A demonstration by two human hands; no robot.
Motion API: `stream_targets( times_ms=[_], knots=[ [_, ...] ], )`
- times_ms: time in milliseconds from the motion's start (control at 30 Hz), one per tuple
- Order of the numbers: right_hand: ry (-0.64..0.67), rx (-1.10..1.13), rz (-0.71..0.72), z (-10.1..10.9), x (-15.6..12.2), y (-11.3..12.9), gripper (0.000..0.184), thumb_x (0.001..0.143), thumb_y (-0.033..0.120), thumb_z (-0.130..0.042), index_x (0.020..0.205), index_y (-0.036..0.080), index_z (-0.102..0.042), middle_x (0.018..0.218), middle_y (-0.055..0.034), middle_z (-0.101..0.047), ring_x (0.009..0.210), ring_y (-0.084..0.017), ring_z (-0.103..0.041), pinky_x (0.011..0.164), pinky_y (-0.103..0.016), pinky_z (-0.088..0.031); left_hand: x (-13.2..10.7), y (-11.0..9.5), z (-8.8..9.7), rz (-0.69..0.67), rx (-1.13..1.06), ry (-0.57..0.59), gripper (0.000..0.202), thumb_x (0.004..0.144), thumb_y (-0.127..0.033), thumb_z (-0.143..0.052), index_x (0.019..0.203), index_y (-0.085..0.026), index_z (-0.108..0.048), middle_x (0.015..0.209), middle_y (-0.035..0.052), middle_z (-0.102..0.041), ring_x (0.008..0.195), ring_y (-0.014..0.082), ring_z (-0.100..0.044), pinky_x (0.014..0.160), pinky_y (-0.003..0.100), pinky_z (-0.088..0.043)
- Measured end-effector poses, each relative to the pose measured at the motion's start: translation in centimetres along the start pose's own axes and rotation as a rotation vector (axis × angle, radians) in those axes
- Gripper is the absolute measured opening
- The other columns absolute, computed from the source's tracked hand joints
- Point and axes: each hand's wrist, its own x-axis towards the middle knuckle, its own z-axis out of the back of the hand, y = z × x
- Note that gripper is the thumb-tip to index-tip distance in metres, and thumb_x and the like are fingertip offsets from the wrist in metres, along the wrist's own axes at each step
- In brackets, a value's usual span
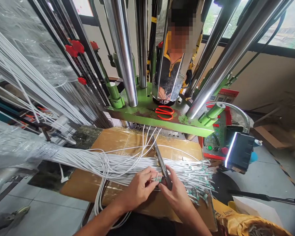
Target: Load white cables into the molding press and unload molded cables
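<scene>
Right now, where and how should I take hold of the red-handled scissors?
Probably best by the red handles, coming from above and the right: the scissors lie flat on the green plate, handle loops toward the right, slim dark tips pointing left.

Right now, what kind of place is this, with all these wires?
It looks like a workshop or small factory. There's a big green machine with shiny metal columns, a red control panel with buttons, and a thick bundle of white cables on cardboard.
</scene>
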Motion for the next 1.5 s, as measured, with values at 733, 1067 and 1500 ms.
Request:
stream_targets(
  times_ms=[733,1067,1500],
  knots=[
    [0.061,0.355,-0.077,0.6,0.6,0.0,0.052,0.081,0.040,-0.065,0.125,0.020,-0.047,0.120,-0.0077,-0.064,0.108,-0.024,-0.059,0.093,-0.033,-0.043,2.8,1.7,2.5,-0.130,0.139,0.043,0.040,0.078,0.000,-0.045,0.098,-0.019,-0.074,0.097,0.0055,-0.075,0.089,0.0165,-0.070,0.082,0.023,-0.052],
    [0.073,0.359,-0.088,0.8,0.6,0.0,0.051,0.081,0.038,-0.065,0.125,0.020,-0.047,0.119,-0.0074,-0.065,0.108,-0.024,-0.058,0.091,-0.032,-0.043,2.7,2.1,2.4,-0.219,0.176,0.011,0.040,0.080,-0.001,-0.042,0.100,-0.019,-0.072,0.097,0.0055,-0.075,0.090,0.0164,-0.070,0.081,0.025,-0.053],
    [0.065,0.349,-0.063,0.9,0.5,-0.1,0.054,0.081,0.041,-0.064,0.126,0.017,-0.046,0.118,-0.0109,-0.064,0.107,-0.025,-0.059,0.094,-0.037,-0.044,3.3,0.8,2.6,-0.052,0.110,0.020,0.023,0.089,-0.014,-0.045,0.094,-0.016,-0.068,0.097,0.0079,-0.067,0.092,0.0178,-0.065,0.086,0.028,-0.051]
  ],
)
